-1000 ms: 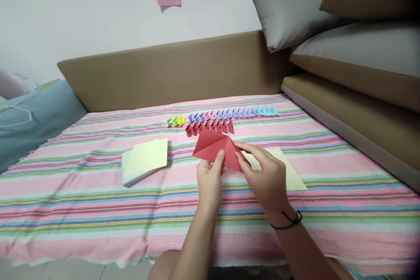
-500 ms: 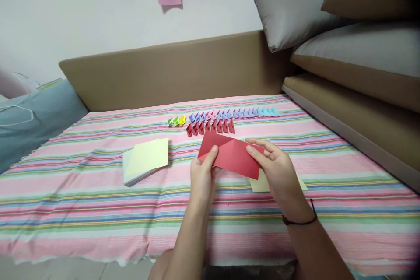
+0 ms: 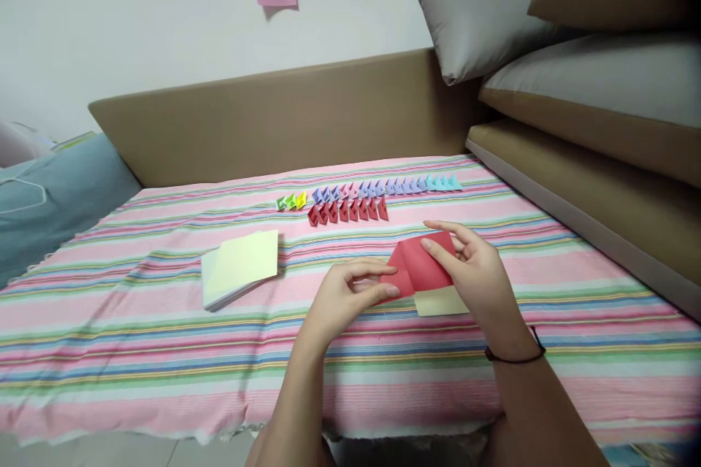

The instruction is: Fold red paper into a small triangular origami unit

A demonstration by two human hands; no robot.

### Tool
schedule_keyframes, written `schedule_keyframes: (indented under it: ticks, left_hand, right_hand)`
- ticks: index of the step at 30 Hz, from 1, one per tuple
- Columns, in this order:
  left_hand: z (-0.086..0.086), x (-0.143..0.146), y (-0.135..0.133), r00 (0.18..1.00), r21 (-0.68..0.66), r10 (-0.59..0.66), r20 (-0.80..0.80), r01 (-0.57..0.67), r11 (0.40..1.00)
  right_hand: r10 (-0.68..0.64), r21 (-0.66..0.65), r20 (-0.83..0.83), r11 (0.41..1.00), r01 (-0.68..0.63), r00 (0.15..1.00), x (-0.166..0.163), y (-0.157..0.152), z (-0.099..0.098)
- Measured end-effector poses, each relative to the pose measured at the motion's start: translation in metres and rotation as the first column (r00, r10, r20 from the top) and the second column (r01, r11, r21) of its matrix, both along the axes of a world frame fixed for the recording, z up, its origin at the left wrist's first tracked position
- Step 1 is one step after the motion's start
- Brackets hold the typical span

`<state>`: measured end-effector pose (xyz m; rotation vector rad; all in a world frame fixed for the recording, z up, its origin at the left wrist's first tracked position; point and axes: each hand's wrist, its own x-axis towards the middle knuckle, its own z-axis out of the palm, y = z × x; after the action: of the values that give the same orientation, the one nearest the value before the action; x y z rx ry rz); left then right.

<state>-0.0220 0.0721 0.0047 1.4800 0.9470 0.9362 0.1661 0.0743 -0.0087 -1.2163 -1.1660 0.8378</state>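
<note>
Both my hands hold a red paper sheet [image 3: 419, 266] just above the striped cloth. My left hand [image 3: 345, 295] pinches its lower left part, which is bent over towards the right. My right hand [image 3: 474, 273] grips the right side, thumb on top. A pale yellow sheet [image 3: 441, 302] lies under the red paper, partly hidden by my right hand.
A stack of pale yellow paper [image 3: 239, 266] lies to the left. Two rows of small folded paper pieces [image 3: 372, 193], green, purple, blue and red, sit further back. A brown padded edge [image 3: 285, 117] and cushions [image 3: 580, 66] border the striped cloth [image 3: 136, 336].
The red paper went from an open creased shape to a long strip, and now its left part is folded over rightward. Both hands shifted right and lower.
</note>
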Motion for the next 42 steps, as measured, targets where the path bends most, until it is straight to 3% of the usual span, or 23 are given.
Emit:
schedule_keyframes:
  ticks: [3, 6, 8, 10, 12, 16, 20, 24, 26, 28, 29, 31, 33, 35, 38, 42]
  left_hand:
    - [-0.008, 0.008, 0.004, 0.982, 0.020, 0.188, 0.036, -0.188, 0.982]
    - [-0.015, 0.014, 0.007, 0.901, -0.002, 0.412, 0.137, -0.415, 0.910]
    - [-0.018, 0.017, 0.008, 0.833, -0.035, 0.512, 0.212, -0.517, 0.855]
    - [-0.018, 0.018, 0.007, 0.801, -0.041, 0.540, 0.258, -0.550, 0.834]
    - [-0.018, 0.019, 0.006, 0.800, -0.034, 0.530, 0.281, -0.544, 0.838]
    - [-0.016, 0.017, 0.006, 0.797, -0.126, 0.486, 0.358, -0.475, 0.871]
    - [-0.012, 0.010, 0.008, 0.814, -0.202, 0.457, 0.359, -0.410, 0.889]
    - [-0.011, 0.007, 0.009, 0.807, -0.236, 0.465, 0.363, -0.403, 0.884]
    - [-0.012, 0.006, 0.009, 0.819, -0.171, 0.469, 0.329, -0.437, 0.883]
    - [-0.012, 0.005, 0.008, 0.850, -0.007, 0.479, 0.222, -0.489, 0.872]
    - [-0.013, 0.006, 0.008, 0.865, 0.105, 0.480, 0.144, -0.496, 0.862]
    - [-0.014, 0.007, 0.007, 0.882, 0.343, 0.470, -0.027, -0.433, 0.834]
    - [-0.016, 0.009, 0.006, 0.874, 0.522, 0.454, -0.172, -0.310, 0.795]
    - [-0.019, 0.013, 0.006, 0.870, 0.586, 0.436, -0.231, -0.233, 0.776]
    - [-0.022, 0.016, 0.005, 0.888, 0.558, 0.406, -0.218, -0.227, 0.798]
    - [-0.021, 0.017, 0.004, 0.912, 0.541, 0.351, -0.213, -0.189, 0.820]
  right_hand:
    - [0.028, -0.027, -0.127, 0.999, -0.031, 0.992, -0.001, 0.001, 0.002]
    - [-0.005, -0.046, -0.331, 0.999, -0.011, 0.944, -0.005, 0.002, 0.002]
    - [0.061, -0.115, -0.388, 0.987, -0.114, 0.920, -0.011, 0.001, 0.000]
    - [0.211, -0.164, -0.405, 0.941, -0.297, 0.890, -0.021, 0.000, -0.003]
    - [0.306, -0.136, -0.414, 0.911, -0.390, 0.857, -0.031, -0.001, -0.006]
    - [0.252, -0.099, -0.278, 0.952, -0.289, 0.927, -0.039, -0.001, -0.008]
    - [0.346, -0.138, -0.084, 0.925, -0.355, 0.934, -0.030, -0.001, -0.005]
    - [0.380, -0.155, -0.071, 0.909, -0.387, 0.922, -0.025, 0.000, -0.007]
    - [0.232, -0.097, -0.040, 0.967, -0.235, 0.972, -0.025, 0.000, -0.007]
    - [-0.041, 0.074, 0.110, 0.997, 0.033, 0.993, -0.024, -0.001, -0.004]
    - [-0.169, 0.203, 0.218, 0.971, 0.124, 0.961, -0.024, -0.002, -0.001]
    - [-0.284, 0.430, 0.443, 0.899, 0.076, 0.851, -0.023, -0.005, 0.005]
    - [-0.258, 0.495, 0.604, 0.863, -0.101, 0.754, -0.025, -0.008, 0.009]
    - [-0.204, 0.448, 0.683, 0.875, -0.182, 0.702, -0.028, -0.009, 0.010]
    - [-0.145, 0.338, 0.724, 0.927, -0.164, 0.675, -0.032, -0.009, 0.006]
    - [-0.135, 0.282, 0.750, 0.951, -0.127, 0.647, -0.033, -0.008, 0.001]
